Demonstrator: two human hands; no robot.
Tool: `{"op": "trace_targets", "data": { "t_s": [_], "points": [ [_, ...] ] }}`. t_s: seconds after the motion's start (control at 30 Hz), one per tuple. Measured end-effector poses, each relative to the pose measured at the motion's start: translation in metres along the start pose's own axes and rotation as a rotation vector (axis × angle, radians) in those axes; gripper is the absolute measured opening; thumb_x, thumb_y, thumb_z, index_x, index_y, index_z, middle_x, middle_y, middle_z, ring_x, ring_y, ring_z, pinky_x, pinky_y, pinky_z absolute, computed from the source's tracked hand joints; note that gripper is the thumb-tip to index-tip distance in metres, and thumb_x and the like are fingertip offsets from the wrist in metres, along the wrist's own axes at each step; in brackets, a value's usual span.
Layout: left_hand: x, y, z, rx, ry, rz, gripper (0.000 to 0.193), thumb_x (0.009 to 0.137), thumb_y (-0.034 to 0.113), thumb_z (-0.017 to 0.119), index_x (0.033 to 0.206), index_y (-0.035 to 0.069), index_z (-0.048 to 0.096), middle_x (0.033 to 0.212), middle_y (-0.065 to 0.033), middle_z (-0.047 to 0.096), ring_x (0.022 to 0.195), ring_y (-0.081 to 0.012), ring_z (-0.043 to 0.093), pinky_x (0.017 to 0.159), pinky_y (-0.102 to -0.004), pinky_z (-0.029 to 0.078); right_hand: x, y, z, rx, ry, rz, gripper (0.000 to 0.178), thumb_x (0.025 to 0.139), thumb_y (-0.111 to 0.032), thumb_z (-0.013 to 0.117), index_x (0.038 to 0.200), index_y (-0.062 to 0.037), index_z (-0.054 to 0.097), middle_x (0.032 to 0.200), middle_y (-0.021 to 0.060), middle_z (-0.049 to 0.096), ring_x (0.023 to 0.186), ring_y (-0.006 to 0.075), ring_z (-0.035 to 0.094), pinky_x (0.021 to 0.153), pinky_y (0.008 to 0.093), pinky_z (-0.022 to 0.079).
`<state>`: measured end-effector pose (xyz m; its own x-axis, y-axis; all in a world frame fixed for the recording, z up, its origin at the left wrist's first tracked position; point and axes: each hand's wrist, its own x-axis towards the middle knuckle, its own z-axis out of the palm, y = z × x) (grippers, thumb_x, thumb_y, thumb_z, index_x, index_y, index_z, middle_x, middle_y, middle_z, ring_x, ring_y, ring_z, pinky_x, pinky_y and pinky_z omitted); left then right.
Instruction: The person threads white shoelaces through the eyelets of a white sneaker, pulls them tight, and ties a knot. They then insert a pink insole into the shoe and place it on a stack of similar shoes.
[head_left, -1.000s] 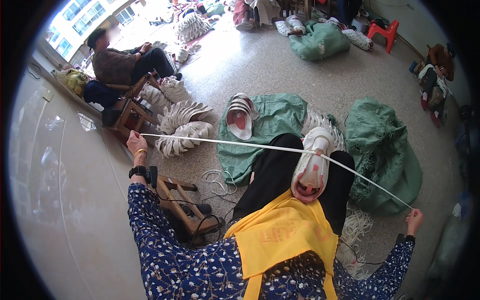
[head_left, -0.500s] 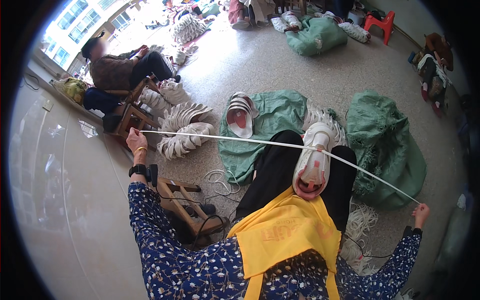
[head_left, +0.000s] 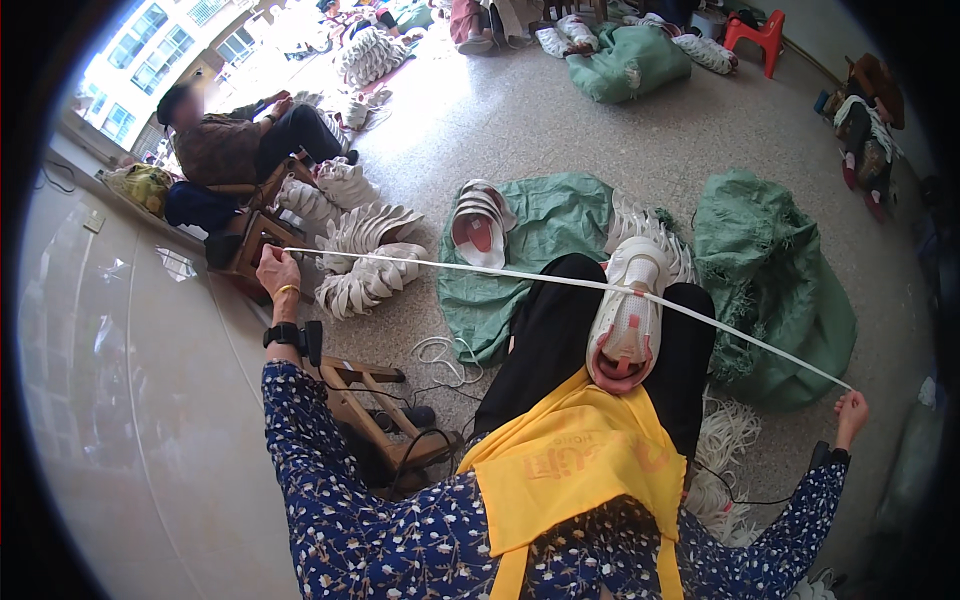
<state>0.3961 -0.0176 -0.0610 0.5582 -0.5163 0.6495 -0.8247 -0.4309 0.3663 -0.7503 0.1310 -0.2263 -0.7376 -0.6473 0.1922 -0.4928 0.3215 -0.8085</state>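
A white sneaker [head_left: 627, 318] with pink trim rests between my knees, its toe pointing away and its opening toward me. A long white shoelace [head_left: 480, 268] passes through the front of the sneaker and stretches out to both sides. My left hand [head_left: 277, 270], far out to the left, pinches one end. Low on the right, my right hand [head_left: 851, 412] pinches the other end. Both halves of the lace look straight and taut. Over my lap hangs a yellow apron [head_left: 575, 465].
White shoe uppers [head_left: 370, 230] lie in stacks at left, near a wooden stool [head_left: 365, 410]. More uppers [head_left: 480, 225] sit on a green cloth [head_left: 560, 215]. A green sack [head_left: 770, 290] and loose white laces [head_left: 725, 450] are at right. Another person [head_left: 220, 145] sits far left.
My left hand has risen slightly, and my right hand has shifted a little outward and up. The lace is still stretched between them through the sneaker.
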Motion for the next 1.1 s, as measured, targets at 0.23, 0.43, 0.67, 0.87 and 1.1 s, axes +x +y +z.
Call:
{"op": "trace_targets", "data": {
  "t_s": [0.23,0.43,0.67,0.87,1.1],
  "points": [
    [-0.133,0.014,0.059,0.091,-1.091,-0.032,0.012,0.081,0.015,0.073,0.076,0.004,0.073,0.073,-0.0047,0.071,0.066,-0.0171,0.069,0.059,-0.0320,0.055,-0.141,-0.051,0.087,0.539,-0.770,0.538,0.015,0.097,-0.009,0.064,0.097,0.0053,0.068,0.074,0.0057,0.065,0.062,0.0130,0.061,0.057,0.0262,0.051],
    [-0.258,0.147,0.017,-0.846,-1.961,-0.408,0.011,0.095,0.014,0.072,0.092,0.005,0.066,0.087,-0.0058,0.072,0.071,-0.0112,0.067,0.066,-0.0239,0.056,-0.253,-0.209,0.132,0.803,-0.915,0.641,0.024,0.097,-0.013,0.069,0.111,0.0069,0.067,0.089,0.0046,0.068,0.076,0.0100,0.067,0.070,0.0234,0.058],
    [-0.234,0.254,-0.027,-1.387,-1.715,-0.193,0.010,0.097,0.009,0.068,0.089,0.006,0.063,0.102,-0.0097,0.071,0.085,-0.0088,0.064,0.074,-0.0232,0.052,-0.255,-0.298,0.145,0.544,-1.004,0.162,0.015,0.097,-0.011,0.069,0.105,0.0008,0.072,0.080,-0.0015,0.064,0.063,0.0049,0.057,0.053,0.0191,0.042],
    [-0.288,0.294,-0.022,-1.262,-1.525,0.253,0.007,0.094,-0.003,0.061,0.089,0.001,0.058,0.107,-0.0077,0.071,0.092,-0.0061,0.057,0.081,-0.0223,0.050,-0.266,-0.337,0.173,0.223,-0.796,-0.477,0.021,0.088,-0.008,0.071,0.108,0.0002,0.071,0.073,0.0103,0.061,0.057,0.0194,0.057,0.054,0.0339,0.044],
    [-0.288,0.336,-0.004,-0.896,-1.126,0.537,0.009,0.088,0.001,0.067,0.087,-0.001,0.058,0.085,-0.0064,0.069,0.071,-0.0089,0.057,0.066,-0.0261,0.050,-0.245,-0.341,0.206,0.040,-0.651,-0.752,0.036,0.085,0.002,0.065,0.121,0.0014,0.067,0.076,0.0173,0.062,0.061,0.0267,0.061,0.060,0.0376,0.048]
  ]
}}
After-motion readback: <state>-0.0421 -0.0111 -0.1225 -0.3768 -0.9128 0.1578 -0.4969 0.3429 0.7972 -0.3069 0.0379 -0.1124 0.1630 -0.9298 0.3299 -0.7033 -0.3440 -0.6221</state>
